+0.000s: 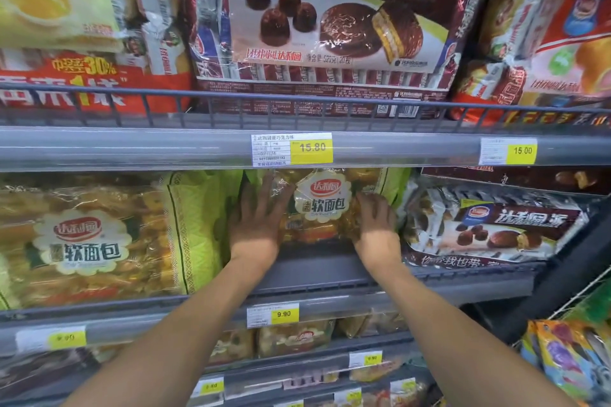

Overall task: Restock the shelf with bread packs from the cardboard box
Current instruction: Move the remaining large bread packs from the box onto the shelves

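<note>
Chocolate pie bag [330, 20], yellow 15.80 price tag [311, 148], colourful packets [562, 360]

subject: person, two arms seen | left hand [256, 225]: bare, seen from the back, fingers in shade | right hand [375, 221]: bare, seen from the back, fingers blurred | left forearm [185, 324]: bare to the frame edge at 7 o'clock, broader there | right forearm [463, 324]: bare to the edge at 5 o'clock, same shape

Arms extended forward, left hand [256, 223] flat, right hand [377, 225] angled inward
</note>
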